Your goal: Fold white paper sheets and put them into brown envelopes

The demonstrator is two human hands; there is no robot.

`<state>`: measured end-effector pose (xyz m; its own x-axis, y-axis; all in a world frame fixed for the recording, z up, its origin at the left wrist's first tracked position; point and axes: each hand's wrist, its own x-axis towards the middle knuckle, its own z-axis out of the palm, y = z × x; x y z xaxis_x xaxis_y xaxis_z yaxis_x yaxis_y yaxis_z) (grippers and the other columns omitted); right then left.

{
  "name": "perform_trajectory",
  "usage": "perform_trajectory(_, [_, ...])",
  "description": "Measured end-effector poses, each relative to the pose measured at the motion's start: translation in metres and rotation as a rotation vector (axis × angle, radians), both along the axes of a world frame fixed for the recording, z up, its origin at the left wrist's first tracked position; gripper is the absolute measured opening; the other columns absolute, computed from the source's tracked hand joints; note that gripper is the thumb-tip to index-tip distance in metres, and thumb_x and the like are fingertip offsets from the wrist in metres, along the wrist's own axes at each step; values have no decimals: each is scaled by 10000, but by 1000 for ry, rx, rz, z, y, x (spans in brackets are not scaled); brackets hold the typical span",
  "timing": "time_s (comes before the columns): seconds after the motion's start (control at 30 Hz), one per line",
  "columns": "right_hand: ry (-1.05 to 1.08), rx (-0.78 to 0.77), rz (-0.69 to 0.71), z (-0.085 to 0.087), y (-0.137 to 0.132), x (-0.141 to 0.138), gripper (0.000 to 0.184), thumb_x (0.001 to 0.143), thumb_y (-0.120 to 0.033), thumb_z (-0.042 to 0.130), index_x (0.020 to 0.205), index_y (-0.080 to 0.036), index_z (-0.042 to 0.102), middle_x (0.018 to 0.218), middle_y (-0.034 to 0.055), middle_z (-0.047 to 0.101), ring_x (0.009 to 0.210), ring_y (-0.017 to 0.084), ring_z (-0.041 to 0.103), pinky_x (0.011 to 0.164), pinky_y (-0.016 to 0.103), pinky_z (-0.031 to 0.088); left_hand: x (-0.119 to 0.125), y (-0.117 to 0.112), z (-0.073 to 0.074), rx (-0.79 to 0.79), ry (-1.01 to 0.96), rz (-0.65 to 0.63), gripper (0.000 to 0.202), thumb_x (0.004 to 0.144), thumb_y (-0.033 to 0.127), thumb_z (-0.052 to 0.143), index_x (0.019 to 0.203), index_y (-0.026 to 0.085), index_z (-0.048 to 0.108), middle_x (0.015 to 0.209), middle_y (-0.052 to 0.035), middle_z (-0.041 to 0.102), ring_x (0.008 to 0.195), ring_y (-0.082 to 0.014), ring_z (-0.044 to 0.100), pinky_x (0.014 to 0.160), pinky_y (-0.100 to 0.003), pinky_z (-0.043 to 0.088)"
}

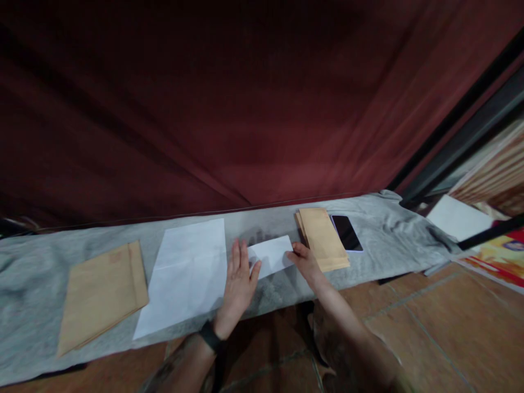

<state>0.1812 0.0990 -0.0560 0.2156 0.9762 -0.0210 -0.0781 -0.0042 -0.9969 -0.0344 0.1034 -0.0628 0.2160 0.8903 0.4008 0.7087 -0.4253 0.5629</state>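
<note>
A folded sheet of white paper (270, 256) lies on the grey cloth between my two hands. My left hand (239, 278), with a dark band at the wrist, rests flat at the paper's left end, its fingers stretched out. At the right end, my right hand (303, 259) pinches the paper's edge between thumb and fingers. Left of my left hand lie large white sheets (188, 273) with a crease across them. Just beyond my right hand is a stack of small brown envelopes (325, 237).
Larger brown envelopes (104, 289) lie at the left on the grey cloth (388, 234). A phone (346, 233) with a dark screen sits right of the small envelopes. Behind the narrow covered surface hangs a dark red curtain (245, 109). Tiled floor (429, 322) shows in front.
</note>
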Motion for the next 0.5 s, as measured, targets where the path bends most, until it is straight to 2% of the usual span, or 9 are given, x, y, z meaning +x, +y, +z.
perform_trajectory(0.03, [51,11,3,3,0,0,227,682,-402,714,745,-214,603,705,-28,629,668,142,548,657,257,431,-1,5,6,-12,-79,20,768,977,426,485,1598,194,98,1675,-168,96,1535,-312,145,1202,-543,287])
perform_trajectory(0.1, [85,35,-3,9,-1,0,237,687,-399,731,776,-215,612,736,-23,647,690,145,563,677,260,440,-4,14,13,-66,-251,40,851,938,401,560,1599,196,65,1649,-185,208,1484,-296,315,1155,-489,383])
perform_trajectory(0.17, [57,66,-18,13,-2,0,215,707,-386,716,794,-220,610,763,-15,663,723,156,584,696,267,454,-7,21,16,-161,-389,31,896,909,363,595,1597,192,47,1501,-180,488,1287,-251,574,1036,-432,507])
perform_trajectory(0.2, [27,81,-28,15,-2,1,192,720,-375,696,795,-223,606,787,-6,676,754,167,603,718,276,467,-8,23,16,-209,-420,16,861,902,347,597,1592,190,106,1376,-149,613,1162,-226,654,979,-409,544])
perform_trajectory(0.23, [-15,95,-33,16,-1,1,161,730,-358,670,790,-226,600,822,7,693,800,182,625,752,291,481,-9,24,16,-243,-419,-3,773,899,333,590,1568,191,229,1251,-112,694,1066,-210,694,942,-394,562])
perform_trajectory(0.27, [-69,110,-35,17,-1,1,126,736,-335,641,782,-227,595,869,24,710,862,199,645,800,312,492,-11,25,17,-258,-386,-30,642,899,319,576,1502,199,390,1164,-82,733,1019,-204,707,931,-389,568])
perform_trajectory(0.33, [-190,136,-38,18,-1,0,59,734,-282,584,757,-227,584,983,57,728,999,227,656,906,358,488,-14,24,19,-222,-269,-91,384,907,279,529,1269,229,644,1121,-48,754,1033,-203,704,955,-390,562])
perform_trajectory(0.4, [-296,153,-53,19,-1,1,36,723,-234,549,744,-226,577,1072,80,725,1074,237,650,962,385,474,-17,20,23,-123,-126,-175,337,918,222,470,1147,260,713,1166,-25,746,1093,-201,686,991,-403,550])
perform_trajectory(0.5, [-417,207,-79,19,-1,5,62,718,-182,543,748,-224,577,1163,104,705,1152,243,627,995,394,461,-21,11,30,94,97,-307,424,934,140,400,1230,258,680,1286,-25,697,1199,-192,636,1076,-422,499])
